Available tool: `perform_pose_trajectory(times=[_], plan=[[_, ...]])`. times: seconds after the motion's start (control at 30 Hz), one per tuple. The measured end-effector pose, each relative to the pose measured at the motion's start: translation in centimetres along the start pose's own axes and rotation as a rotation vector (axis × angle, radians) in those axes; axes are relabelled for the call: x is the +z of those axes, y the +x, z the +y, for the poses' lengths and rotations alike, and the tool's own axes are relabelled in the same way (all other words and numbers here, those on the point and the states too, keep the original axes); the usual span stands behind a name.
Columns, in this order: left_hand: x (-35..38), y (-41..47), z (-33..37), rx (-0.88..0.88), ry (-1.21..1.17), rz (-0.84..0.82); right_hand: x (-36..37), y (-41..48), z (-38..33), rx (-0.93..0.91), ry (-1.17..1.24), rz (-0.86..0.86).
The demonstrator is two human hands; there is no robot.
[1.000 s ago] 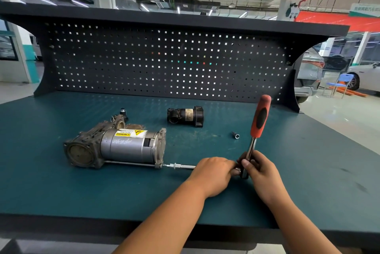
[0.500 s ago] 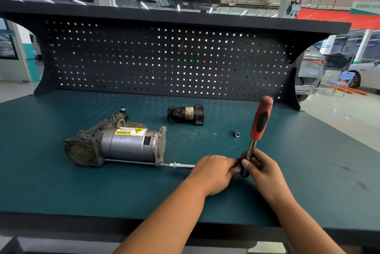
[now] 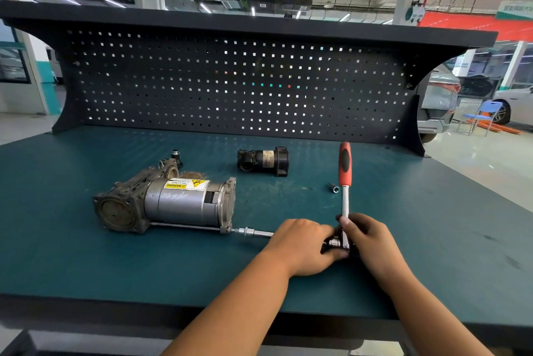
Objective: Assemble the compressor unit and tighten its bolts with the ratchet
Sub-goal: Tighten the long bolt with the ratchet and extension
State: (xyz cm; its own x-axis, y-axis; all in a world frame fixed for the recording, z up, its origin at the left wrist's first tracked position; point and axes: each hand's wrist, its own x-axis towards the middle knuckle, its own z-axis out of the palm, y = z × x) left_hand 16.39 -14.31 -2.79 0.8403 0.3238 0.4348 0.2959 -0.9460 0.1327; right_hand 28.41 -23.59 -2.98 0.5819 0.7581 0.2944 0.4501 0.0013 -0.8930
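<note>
The ratchet [image 3: 345, 182] handle has swung from a rightward lean to nearly upright, its red grip now pointing straight toward the pegboard [image 3: 230, 84] — a short arc of the stroke, with the head staying low by the hands. Both hands have kept their places around the head, and the compressor unit [image 3: 164, 205] has not shifted on the workbench [image 3: 86, 263].

The compressor unit lies on its side at the left of the bench, its yellow warning label up. A long bolt runs along its near side, and the extension bar [image 3: 253, 232] meets the bolt head at the unit's right-hand flange. The left hand [image 3: 300, 246] is closed over the bar just beside the ratchet head, steadying it. The right hand [image 3: 372, 243] is clamped on the lower shank and head, not on the red grip.

To do this well, I judge the bar should stay in line with the bolt, so the left hand ought to hold the axis while the right turns. For running the bolt down, a grip near the head serves; for the final tightening the right hand would likely do better up on the red grip, where leverage is greater. The unit is unclamped — it may roll under torque.

A loose socket [image 3: 334, 188] lies near the shank, and a black cylindrical part [image 3: 263, 161] sits well apart behind.
</note>
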Motion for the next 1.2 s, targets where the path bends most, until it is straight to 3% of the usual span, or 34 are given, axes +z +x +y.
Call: perform_pose_trajectory(times=[0.23, 0.5, 0.7, 1.07, 1.2], plan=[[-0.6, 0.1, -0.2, 0.029, -0.016, 0.057, 0.2, 0.4, -0.3, 0.216, 0.072, -0.075], [-0.4, 0.1, 0.0, -0.007, 0.01, -0.005, -0.5, -0.1, 0.2, 0.014, 0.326, -0.126], [-0.4, 0.4, -0.1, -0.037, 0.005, -0.025, -0.8, -0.8, 0.8, -0.132, 0.3, -0.158], [-0.5, 0.1, -0.6, 0.012, -0.052, 0.046, -0.1, -0.1, 0.3, -0.036, 0.13, -0.061], [-0.7, 0.1, -0.6, 0.036, -0.084, 0.049, -0.2, -0.2, 0.4, -0.083, 0.14, -0.037]])
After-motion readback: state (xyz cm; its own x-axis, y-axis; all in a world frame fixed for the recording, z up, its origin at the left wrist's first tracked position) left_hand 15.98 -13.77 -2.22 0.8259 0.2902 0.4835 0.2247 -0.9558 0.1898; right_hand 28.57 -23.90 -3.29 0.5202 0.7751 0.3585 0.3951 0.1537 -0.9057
